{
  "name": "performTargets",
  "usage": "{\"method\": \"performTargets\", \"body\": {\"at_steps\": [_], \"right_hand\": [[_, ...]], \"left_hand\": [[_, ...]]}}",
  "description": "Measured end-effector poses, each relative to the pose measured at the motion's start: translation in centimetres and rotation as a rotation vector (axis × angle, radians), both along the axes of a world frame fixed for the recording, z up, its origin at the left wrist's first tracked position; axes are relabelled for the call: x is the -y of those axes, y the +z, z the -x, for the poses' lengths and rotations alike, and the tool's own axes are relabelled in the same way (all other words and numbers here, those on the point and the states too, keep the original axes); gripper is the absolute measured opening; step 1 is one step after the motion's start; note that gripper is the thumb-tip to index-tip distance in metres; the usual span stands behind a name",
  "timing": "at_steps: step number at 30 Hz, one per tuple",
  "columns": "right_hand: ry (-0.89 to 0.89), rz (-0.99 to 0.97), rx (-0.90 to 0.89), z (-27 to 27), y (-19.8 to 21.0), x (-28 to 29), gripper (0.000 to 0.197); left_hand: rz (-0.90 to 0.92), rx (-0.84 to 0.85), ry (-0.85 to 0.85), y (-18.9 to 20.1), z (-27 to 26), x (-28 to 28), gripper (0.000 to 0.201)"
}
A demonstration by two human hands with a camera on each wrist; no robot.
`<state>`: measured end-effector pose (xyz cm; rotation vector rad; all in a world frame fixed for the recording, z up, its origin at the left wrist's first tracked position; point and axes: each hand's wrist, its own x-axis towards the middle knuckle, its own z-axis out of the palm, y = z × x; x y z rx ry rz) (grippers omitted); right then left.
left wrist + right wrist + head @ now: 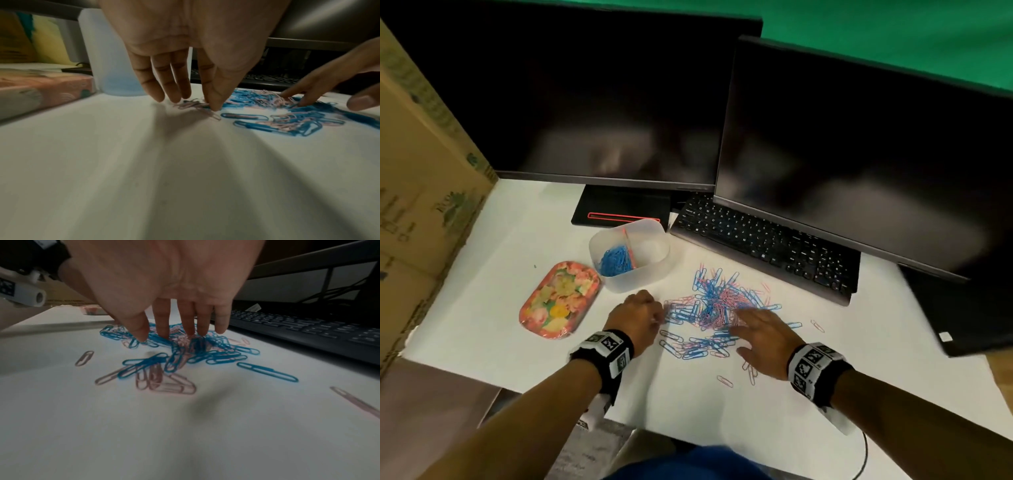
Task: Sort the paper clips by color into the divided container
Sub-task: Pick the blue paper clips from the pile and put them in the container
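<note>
A mixed pile of blue and pink paper clips (pixel 722 301) lies on the white table in front of the keyboard. The translucent divided container (pixel 654 270) stands just behind it to the left, with blue clips (pixel 614 262) in its left compartment beside a pink divider. At the pile's left edge, my left hand (pixel 659 317) pinches a pink paper clip (pixel 214 114) between thumb and index finger (pixel 211 107). My right hand (pixel 739 318) is spread over the pile, its straight fingertips (pixel 164 334) touching the clips (pixel 185 353).
A floral tin (pixel 560 301) lies left of the container. A black keyboard (pixel 767 243) and two dark monitors (pixel 585 102) (pixel 859 154) stand behind. A cardboard box (pixel 421 171) walls the left side. Stray pink clips (pixel 724 381) (pixel 817 326) lie near my right wrist.
</note>
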<state>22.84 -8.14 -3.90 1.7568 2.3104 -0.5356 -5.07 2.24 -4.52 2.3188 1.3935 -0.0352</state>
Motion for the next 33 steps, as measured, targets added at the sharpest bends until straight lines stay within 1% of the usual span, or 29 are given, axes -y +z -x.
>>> {"method": "performTargets", "body": {"at_steps": [3, 6, 9, 12, 14, 16, 21, 23, 25, 27, 30, 33], "right_hand": [[-0.037, -0.108, -0.062, 0.5, 1.1, -0.5, 0.034], [-0.009, -0.078, -0.068, 2.2, 1.4, -1.0, 0.030], [-0.073, -0.009, -0.012, 3.4, 1.0, -1.5, 0.034], [-0.155, 0.047, -0.046, 3.6, 0.4, -1.7, 0.028], [-0.183, 0.061, -0.081, 3.5, 0.2, -1.7, 0.025], [-0.193, 0.057, -0.087, 3.2, 0.1, -1.8, 0.023], [-0.179, -0.009, -0.116, 2.6, -0.2, -1.5, 0.015], [-0.183, -0.018, -0.135, 2.5, -0.1, -1.4, 0.017], [-0.214, 0.001, -0.151, 2.6, 0.1, -1.6, 0.026], [-0.228, 0.029, -0.144, 2.7, 0.2, -2.0, 0.030], [-0.226, 0.044, -0.106, 2.8, 0.2, -2.4, 0.026], [-0.240, 0.023, -0.115, 2.5, 0.1, -2.5, 0.023]], "left_hand": [[-0.012, 0.040, 0.019, 0.2, -0.4, 0.3, 0.021], [0.032, 0.076, -0.070, 0.8, -1.7, 1.5, 0.022], [0.057, 0.110, -0.157, 1.3, -3.5, 3.0, 0.024], [0.089, 0.013, -0.192, 1.0, -5.0, 3.5, 0.028], [0.104, -0.041, -0.185, 0.8, -5.6, 3.4, 0.022], [0.113, -0.059, -0.174, 0.7, -6.0, 3.1, 0.016], [0.124, -0.066, -0.175, 0.6, -5.9, 2.4, 0.013], [0.133, -0.064, -0.159, 0.6, -5.7, 2.2, 0.012], [0.149, -0.070, -0.153, 0.6, -5.6, 2.0, 0.013], [0.168, -0.079, -0.152, 0.6, -5.6, 1.8, 0.015], [0.210, -0.058, -0.097, 0.7, -5.6, 1.8, 0.023], [0.234, 0.013, -0.033, 0.5, -5.5, 1.6, 0.035]]}}
